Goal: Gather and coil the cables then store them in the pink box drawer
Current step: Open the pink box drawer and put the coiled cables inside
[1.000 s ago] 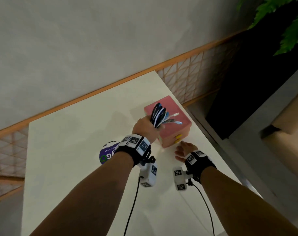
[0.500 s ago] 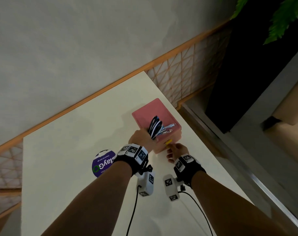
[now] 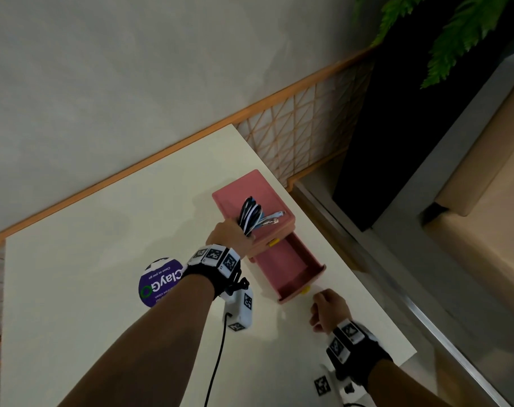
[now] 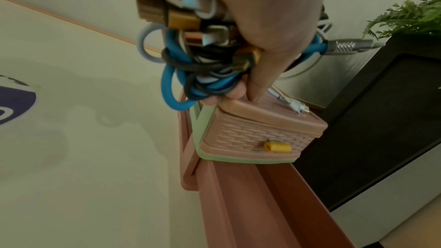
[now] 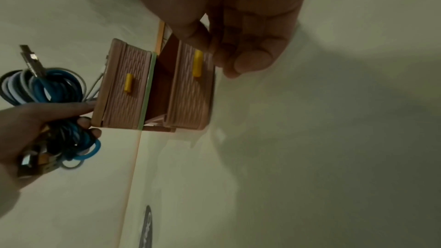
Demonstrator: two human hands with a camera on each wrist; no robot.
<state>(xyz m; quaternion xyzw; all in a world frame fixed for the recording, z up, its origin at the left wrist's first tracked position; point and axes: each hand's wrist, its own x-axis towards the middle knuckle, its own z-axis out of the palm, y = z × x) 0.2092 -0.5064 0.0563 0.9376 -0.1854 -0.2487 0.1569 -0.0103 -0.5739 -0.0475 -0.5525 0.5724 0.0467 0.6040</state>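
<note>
a: look, the bottom drawer [image 3: 291, 267] is out now! a moment ago it was shut tight in the pink box [image 3: 251, 201].

b: yes, the right hand [image 3: 329, 309] pulled it. that hand has slid back from the little yellow handle [image 3: 305, 289]. its fingers are loosely curled and it holds nothing.

a: and where are the cables [image 3: 249, 214]?

b: in the left hand [image 3: 230, 237]. its fingers are wrapped tight round the whole bunch of blue, black and white loops. the hand rests on the front corner of the box top, and a few plug ends stick out over the lid.

a: so they are not in the drawer yet?

b: no. the bunch sits above the box, just behind the open drawer. i think the drawer looks bare inside, so there is room.

a: what comes next?

b: i guess the left hand must bring the bunch forward and down into the drawer. the loose ends could hang over the side, so they need tucking in before it shuts.

a: the top drawer [image 5: 126, 90] is shut, right?

b: yes, shut.
</note>
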